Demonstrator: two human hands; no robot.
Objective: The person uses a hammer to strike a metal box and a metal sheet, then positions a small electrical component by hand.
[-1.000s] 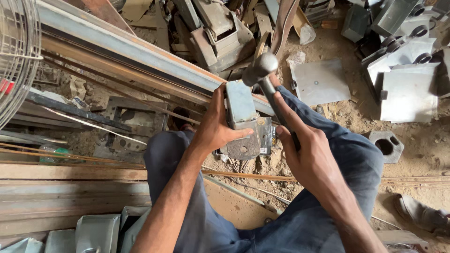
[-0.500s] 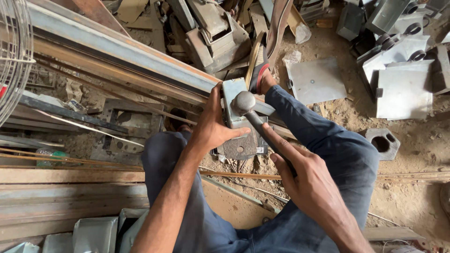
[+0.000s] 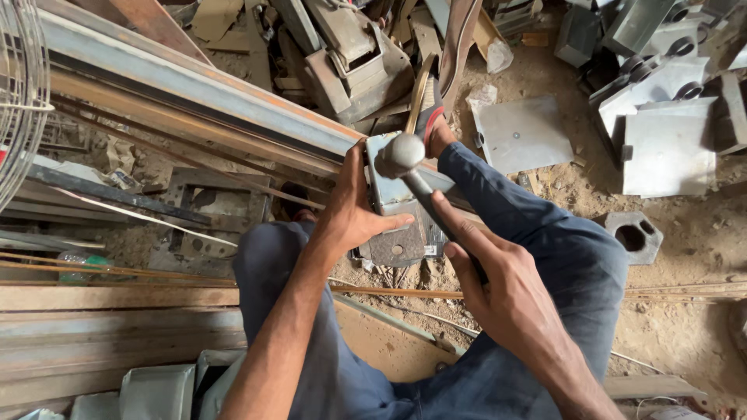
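**Hammer head set against a held metal piece**

A small grey sheet-metal piece (image 3: 387, 183) is steadied by the left hand (image 3: 352, 214), which is wrapped around its left edge: the thumb is laid across the lower front face and the fingers are curled out of sight behind it. The hand is partly closed, gripping the piece rather than lying flat on it. The piece is held upright over a dark, rusty perforated plate (image 3: 398, 245) that rests on the sandy ground between the knees.

A hammer (image 3: 408, 159) is gripped by the right hand (image 3: 498, 292), which is closed firmly around the dark handle, with the forefinger stretched along the shaft towards the head. The rounded steel head is seen at the top of the metal piece, touching it or just above it; which of the two cannot be told from this view.

Both legs are covered by dark blue trousers (image 3: 545, 257), and a red-trimmed sandal (image 3: 429, 117) is seen just beyond the hammer head. A long steel beam (image 3: 194, 97) is laid diagonally at the upper left, its end close behind the held piece. Folded grey sheet-metal boxes (image 3: 665, 144) are piled at the upper right, and a flat grey plate (image 3: 523, 136) is lying on the ground near the right knee. A thin rusty rod (image 3: 156, 272) is stretched across the ground below the hands.
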